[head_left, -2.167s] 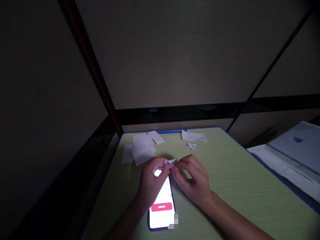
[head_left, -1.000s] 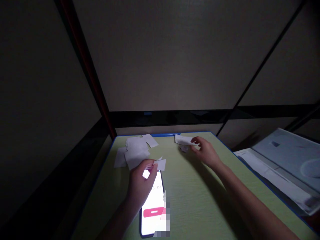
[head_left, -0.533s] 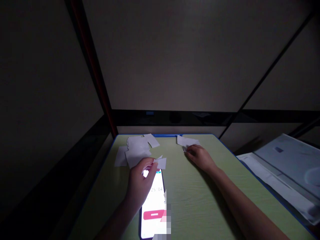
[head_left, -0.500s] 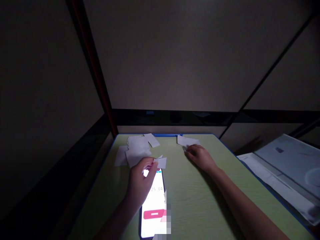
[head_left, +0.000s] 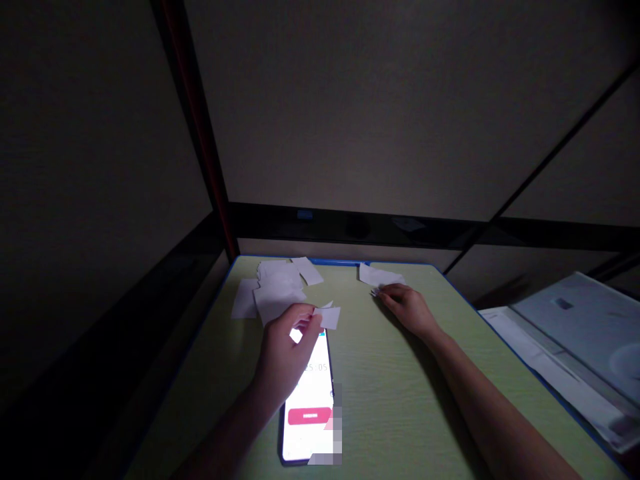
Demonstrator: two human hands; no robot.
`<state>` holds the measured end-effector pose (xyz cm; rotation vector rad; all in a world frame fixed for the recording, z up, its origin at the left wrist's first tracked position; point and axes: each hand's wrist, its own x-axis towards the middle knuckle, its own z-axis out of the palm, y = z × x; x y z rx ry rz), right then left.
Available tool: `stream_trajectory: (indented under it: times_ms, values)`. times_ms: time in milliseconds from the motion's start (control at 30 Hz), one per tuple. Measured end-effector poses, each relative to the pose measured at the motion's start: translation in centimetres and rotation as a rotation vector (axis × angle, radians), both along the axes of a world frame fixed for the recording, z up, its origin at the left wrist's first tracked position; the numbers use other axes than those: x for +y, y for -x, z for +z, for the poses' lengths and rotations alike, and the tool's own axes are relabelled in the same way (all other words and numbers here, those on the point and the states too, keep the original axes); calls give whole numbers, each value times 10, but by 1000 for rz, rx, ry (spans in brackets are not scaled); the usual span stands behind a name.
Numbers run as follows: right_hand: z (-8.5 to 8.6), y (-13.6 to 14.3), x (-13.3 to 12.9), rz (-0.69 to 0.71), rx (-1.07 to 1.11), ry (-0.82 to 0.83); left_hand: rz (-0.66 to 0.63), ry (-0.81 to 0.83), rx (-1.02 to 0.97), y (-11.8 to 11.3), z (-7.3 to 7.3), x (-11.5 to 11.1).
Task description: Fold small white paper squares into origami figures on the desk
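My left hand (head_left: 287,347) is closed in a pinch on a small white piece of paper (head_left: 330,318), held over the upper end of a lit phone (head_left: 310,437). Its fingers and wrist cover part of the screen, which shows running digits and a red button. My right hand (head_left: 410,310) rests low on the far right part of the table, its fingertips together on a small paper scrap (head_left: 375,292). Just beyond those fingers lies a larger white sheet of paper (head_left: 380,275). Several overlapping white paper pieces (head_left: 277,300) lie beyond my left hand.
The green table (head_left: 390,400) has a blue edge and stands close to a panelled wall (head_left: 350,120). A blue bar (head_left: 340,262) runs along the far edge. To the right, beside the table, is a pale flat box-like object (head_left: 575,340).
The camera view has shifted, so the table sits slightly higher in the picture. The scrap at my right fingertips shows more clearly. My left hand keeps its pinch, and the phone's digits have advanced.
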<state>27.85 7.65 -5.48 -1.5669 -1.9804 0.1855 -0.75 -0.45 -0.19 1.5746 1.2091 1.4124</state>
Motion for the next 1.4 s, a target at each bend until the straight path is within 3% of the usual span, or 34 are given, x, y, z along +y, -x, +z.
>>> stream_trajectory:
  times_ms: [267, 467, 567, 667, 767, 833, 1033, 1400]
  values:
    - [-5, -5, 6, -22, 94, 50, -21, 31, -29, -1, 1, -1]
    - [0, -2, 1, -51, 127, 77, -136, 171, -209, -2, 12, 1]
    - [19, 15, -14, -39, 144, 59, -160, 180, -264, -2, 13, 3]
    - [51, 53, -46, 0, 252, -64, -142, 176, -288, -4, 11, 2]
    - [80, 99, -81, 208, 320, -183, -132, 163, -277, -5, 9, 0]
    - [89, 122, -96, 267, 353, -232, -126, 149, -260, -5, 9, -3]
    - [78, 138, -102, 207, 500, -380, -88, 97, -185, -6, 9, -9]
    - [68, 131, -110, 373, 362, -534, -131, 91, -126, -8, 8, -14]
